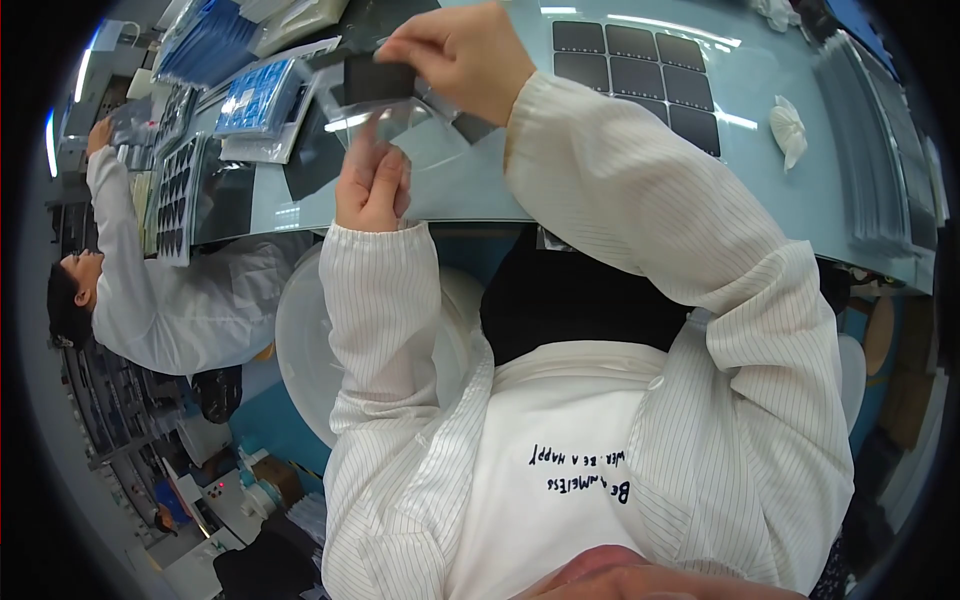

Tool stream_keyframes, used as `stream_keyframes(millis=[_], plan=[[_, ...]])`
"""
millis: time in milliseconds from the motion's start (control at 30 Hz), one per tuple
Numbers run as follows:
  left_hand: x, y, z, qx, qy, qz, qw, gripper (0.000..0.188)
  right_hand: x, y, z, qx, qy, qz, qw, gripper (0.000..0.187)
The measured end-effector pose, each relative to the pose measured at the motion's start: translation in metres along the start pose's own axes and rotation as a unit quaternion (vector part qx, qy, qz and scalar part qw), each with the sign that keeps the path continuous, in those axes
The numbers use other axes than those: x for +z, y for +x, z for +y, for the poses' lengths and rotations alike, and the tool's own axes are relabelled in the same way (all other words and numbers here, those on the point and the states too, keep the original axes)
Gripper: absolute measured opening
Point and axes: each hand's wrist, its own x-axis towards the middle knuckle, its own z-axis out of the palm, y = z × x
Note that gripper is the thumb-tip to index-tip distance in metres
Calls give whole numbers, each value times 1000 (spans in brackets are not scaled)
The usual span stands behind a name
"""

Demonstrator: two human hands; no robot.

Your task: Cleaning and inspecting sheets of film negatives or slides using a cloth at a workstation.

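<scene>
My right hand [468, 62] reaches in over the glass-topped table [290, 205], its thumb and fingers pinched on the upper right edge of a small dark rectangular sheet [378, 84]. Just below it, my left hand [374, 190] is closed, with the index finger blurred by motion. That finger meets a piece of clear plastic film [405, 125], which spreads beneath the dark sheet and catches the light. How the film and the dark sheet overlap is hard to make out. Farther right on the tabletop lies a grid of dark rounded squares [635, 76].
Blue-and-white packets [258, 97] and blue sheets [205, 42] are stacked at the left. A crumpled white wad [788, 133] lies right of the grid. Clear sleeves [880, 150] stand piled at the right edge. At far left, a person in white [190, 310] works beside a tray of dark ovals [177, 195].
</scene>
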Motion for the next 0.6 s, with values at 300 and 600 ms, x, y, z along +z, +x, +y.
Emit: stream_keyframes(millis=[300,600], plan=[[-42,15,-25,-9,-20,37,999,70,-168,-9,-29,44,-73,61,994,12],[-38,36,-15,102,194,178,959,94,-207,-149,-68,-86,-329,-169,925,13]])
